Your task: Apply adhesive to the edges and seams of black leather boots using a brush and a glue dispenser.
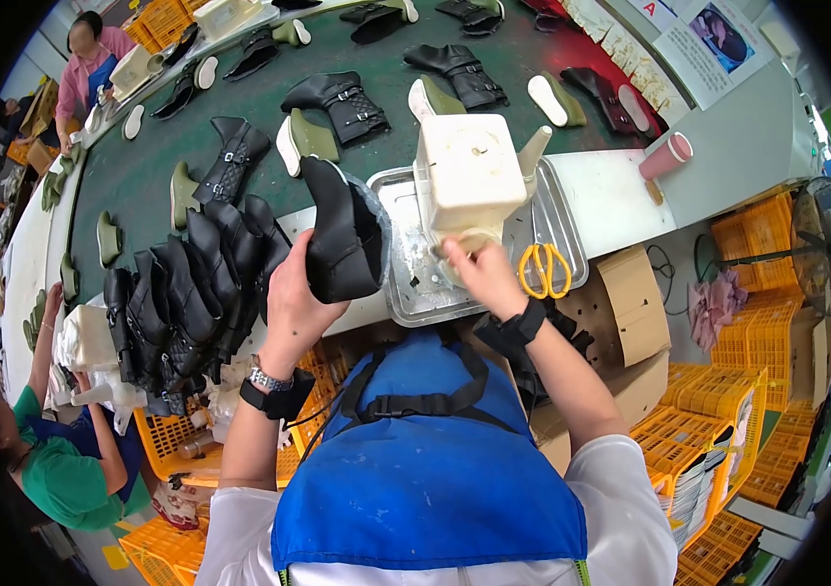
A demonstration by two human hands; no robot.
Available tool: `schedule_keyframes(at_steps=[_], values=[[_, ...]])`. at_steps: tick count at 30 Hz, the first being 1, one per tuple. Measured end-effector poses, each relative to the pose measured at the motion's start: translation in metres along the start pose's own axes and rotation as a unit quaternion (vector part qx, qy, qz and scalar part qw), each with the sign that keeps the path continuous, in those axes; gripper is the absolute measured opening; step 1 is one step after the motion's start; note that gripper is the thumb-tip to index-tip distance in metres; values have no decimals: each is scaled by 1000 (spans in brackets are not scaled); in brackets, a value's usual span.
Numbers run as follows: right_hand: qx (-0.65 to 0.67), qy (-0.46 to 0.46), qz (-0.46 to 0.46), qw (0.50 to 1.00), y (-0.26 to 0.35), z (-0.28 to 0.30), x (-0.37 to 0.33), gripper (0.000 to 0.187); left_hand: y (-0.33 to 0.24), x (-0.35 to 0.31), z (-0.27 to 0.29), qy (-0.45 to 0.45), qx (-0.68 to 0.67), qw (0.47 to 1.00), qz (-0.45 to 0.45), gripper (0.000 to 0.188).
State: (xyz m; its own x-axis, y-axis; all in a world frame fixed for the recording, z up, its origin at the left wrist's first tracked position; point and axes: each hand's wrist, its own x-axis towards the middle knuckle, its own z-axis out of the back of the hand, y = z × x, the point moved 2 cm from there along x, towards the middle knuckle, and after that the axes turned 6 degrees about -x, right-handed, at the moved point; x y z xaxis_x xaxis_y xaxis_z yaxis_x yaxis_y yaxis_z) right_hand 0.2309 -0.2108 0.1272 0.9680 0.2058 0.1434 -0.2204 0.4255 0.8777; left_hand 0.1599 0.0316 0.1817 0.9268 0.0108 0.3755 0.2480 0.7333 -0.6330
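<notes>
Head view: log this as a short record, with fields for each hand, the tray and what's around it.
Left hand: holding a black ankle boot
Right hand: near the lower part of a cream plastic container; grip unclear
Rectangular silver metal tray: bears the container and yellow-handled scissors
Left of boot: cluster of black boots
Beyond: green work surface with black boots and olive-green wedge pieces

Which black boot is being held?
The black leather-look ankle boot in the left hand; the black boots bunched beside it and across the green tabletop aren't gripped.
</notes>
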Motion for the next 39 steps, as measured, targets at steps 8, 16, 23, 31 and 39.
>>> schedule_keyframes(at_steps=[8, 16, 23, 31, 39], values=[[-178, 67, 21, 982, -30, -30, -30, 17, 10, 3, 16, 33, -221, 969, 102, 84], [-27, 151, -144, 978, -27, 1, -31, 24, 65, -15, 42, 131, -549, 785, 255, 73], [180, 57, -113, 976, 60, 84, 21, 27, 72, -16, 35, 379, -586, 684, 212, 91], [103, 260, 119, 953, 192, 52, 25, 17, 49, -6, 15, 515, -587, 600, 174, 86], [1, 222, 348, 911, 188, 15, 24, 17, 34, -1, 15, 542, -565, 592, 188, 94]])
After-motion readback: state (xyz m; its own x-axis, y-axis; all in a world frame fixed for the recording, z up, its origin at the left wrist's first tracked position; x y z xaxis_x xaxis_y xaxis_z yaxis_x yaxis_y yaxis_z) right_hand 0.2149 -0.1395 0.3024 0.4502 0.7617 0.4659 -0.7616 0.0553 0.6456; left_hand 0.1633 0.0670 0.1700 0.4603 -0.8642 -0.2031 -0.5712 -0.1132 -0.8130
